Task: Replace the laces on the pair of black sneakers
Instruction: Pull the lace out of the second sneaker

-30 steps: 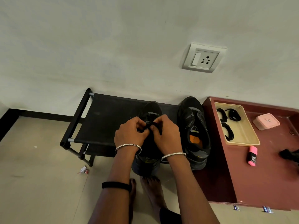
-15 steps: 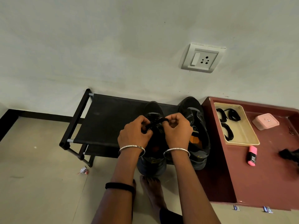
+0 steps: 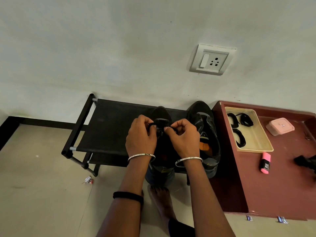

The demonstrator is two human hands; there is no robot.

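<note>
Pinches the thin black lace (image 3: pixel 156 124) in both left grip (image 3: pixel 141 134) and right grip (image 3: pixel 183 136) above the sneaker (image 3: pixel 160 111); limp, light, probably slippery, so likely best held close to the eyelets.

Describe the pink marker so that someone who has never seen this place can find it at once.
Look at the dark red table right of the shoe rack, where a beige tray lies. The marker lies close to the tray's near edge. It is bright pink with a black label, unlike the pale pink box further back.
</note>
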